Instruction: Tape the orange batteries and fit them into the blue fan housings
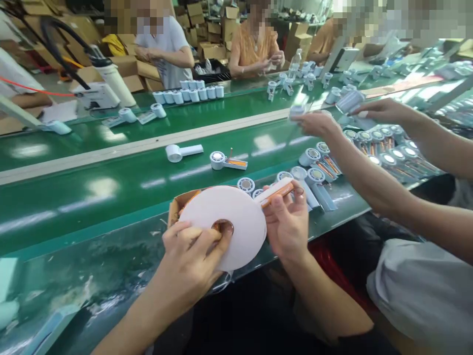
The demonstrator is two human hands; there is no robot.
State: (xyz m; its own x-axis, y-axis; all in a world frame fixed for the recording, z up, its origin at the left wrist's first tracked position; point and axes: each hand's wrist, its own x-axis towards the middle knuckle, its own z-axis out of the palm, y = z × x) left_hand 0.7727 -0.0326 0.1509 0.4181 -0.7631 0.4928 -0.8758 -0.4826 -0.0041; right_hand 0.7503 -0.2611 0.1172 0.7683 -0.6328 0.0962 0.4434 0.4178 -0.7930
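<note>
My left hand [195,254] grips a large roll of white tape [246,224], its fingers hooked into the centre hole. Beside the roll's right edge, my right hand [290,229] is closed on an orange battery [279,194], a slim cylinder with a white strip lying along its upper side. A thin wire loops near the fingertips. Behind the roll, a small cardboard box [174,212] is mostly covered. Several pale handheld-fan bodies [314,175] lie just past my right hand.
A green conveyor belt [92,187] crosses in front, carrying a fan body with orange inside [219,160] and a plain one [173,153]. At right, a co-worker's arms [388,192] reach over rows of fan bodies. Other people stand across the belt near white cylinders [192,93].
</note>
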